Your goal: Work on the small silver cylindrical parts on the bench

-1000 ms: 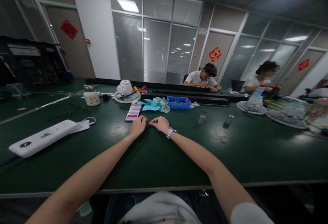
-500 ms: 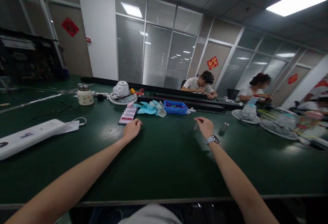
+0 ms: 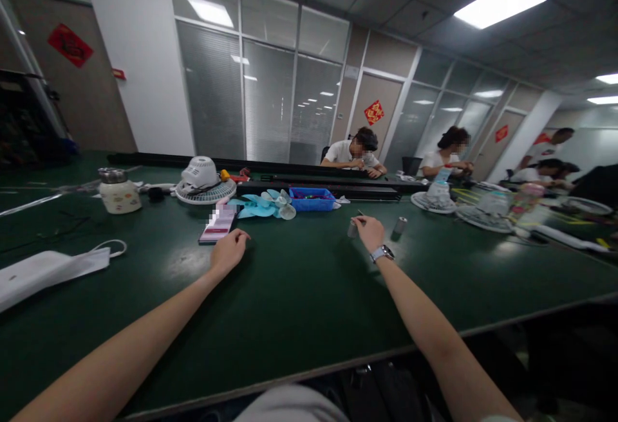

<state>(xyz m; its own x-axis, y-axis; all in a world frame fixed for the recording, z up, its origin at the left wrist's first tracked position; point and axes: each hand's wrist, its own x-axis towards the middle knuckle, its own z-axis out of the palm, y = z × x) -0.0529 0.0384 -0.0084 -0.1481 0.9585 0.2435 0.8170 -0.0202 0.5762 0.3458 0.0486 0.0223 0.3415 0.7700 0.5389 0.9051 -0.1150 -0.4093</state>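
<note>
My left hand rests on the green tabletop just right of a phone with a lit screen. Its fingers are loosely bent with small gaps between them, and nothing shows in them. Farther right, my right hand, with a watch on the wrist, pinches a thin dark rod between thumb and fingertips. Directly under those fingertips stands a small metallic cylinder; whether the fingers touch it I cannot tell. A similar cylinder stands upright to the right of this hand.
Light-blue fan blades and a blue basket lie ahead. A white fan part and a jar stand at left, a white elongated object nearer. Fan parts sit at right; co-workers sit opposite.
The head view has turned to the right, so things appear farther left. My right hand stays pinched over the cylinder; my left hand stays beside the phone.
</note>
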